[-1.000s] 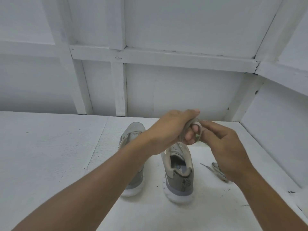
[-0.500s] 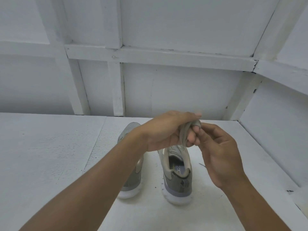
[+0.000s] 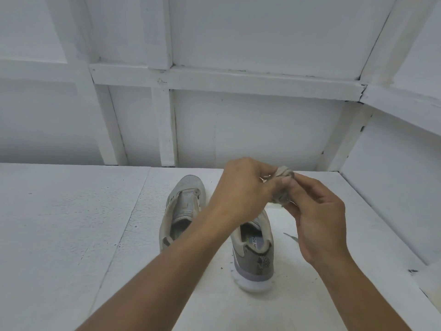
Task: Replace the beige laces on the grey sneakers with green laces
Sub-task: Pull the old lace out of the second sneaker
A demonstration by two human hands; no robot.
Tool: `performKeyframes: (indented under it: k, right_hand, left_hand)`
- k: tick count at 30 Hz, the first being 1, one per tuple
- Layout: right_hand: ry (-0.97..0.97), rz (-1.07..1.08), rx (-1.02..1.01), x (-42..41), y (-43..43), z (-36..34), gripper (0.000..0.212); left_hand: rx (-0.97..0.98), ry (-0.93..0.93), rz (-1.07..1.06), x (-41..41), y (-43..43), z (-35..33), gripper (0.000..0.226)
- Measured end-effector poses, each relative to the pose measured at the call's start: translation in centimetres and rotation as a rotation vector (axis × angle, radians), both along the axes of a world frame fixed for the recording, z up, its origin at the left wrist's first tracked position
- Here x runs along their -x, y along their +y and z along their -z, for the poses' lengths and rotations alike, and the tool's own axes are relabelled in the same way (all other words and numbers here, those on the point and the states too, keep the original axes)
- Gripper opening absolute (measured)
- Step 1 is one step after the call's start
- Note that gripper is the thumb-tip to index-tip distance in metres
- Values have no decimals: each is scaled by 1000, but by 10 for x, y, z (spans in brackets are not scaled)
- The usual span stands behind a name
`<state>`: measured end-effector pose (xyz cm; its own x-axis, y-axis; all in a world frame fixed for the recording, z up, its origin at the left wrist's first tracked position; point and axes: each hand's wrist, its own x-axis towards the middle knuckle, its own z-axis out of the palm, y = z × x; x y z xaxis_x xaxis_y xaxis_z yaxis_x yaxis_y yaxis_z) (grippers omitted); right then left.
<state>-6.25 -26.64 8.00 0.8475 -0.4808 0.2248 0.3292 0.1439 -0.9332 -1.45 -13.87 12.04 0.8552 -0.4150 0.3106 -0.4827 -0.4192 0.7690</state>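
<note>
Two grey sneakers stand side by side on the white table, toes pointing away from me. The left sneaker (image 3: 182, 211) shows bare eyelets with no lace. My left forearm covers the front of the right sneaker (image 3: 254, 256). Above that shoe, my left hand (image 3: 245, 185) and my right hand (image 3: 317, 216) meet around a bundled beige lace (image 3: 284, 174), wound into a small coil between the fingers of both hands. A thin strand of another lace (image 3: 291, 237) pokes out from behind my right hand onto the table.
The white table (image 3: 71, 223) ends at a white panelled back wall (image 3: 238, 127). A white side wall (image 3: 393, 187) closes off the right, close to my right hand.
The beige lace has been wound tighter into a compact bundle. My right hand slid left, hiding most of the lace lying on the table.
</note>
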Motion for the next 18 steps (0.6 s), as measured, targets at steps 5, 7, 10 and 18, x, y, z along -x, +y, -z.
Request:
performKeyframes:
  k: [5,7,10,18]
  right_hand:
    - [83,-18,276,8,5,3,27]
    - [114,-71,366,13,8,2,29]
    - [143,-37,455,15,10,2,29]
    - [163,228,610,9,-14,19,17]
  left_hand:
    - [119,119,-122,-1,-8,9,16]
    - [125,154,-155,-2,-11,11,20]
    - [99,191,-178,-2,-15,15,30]
    - [44,245,-136,3,-32,22,41]
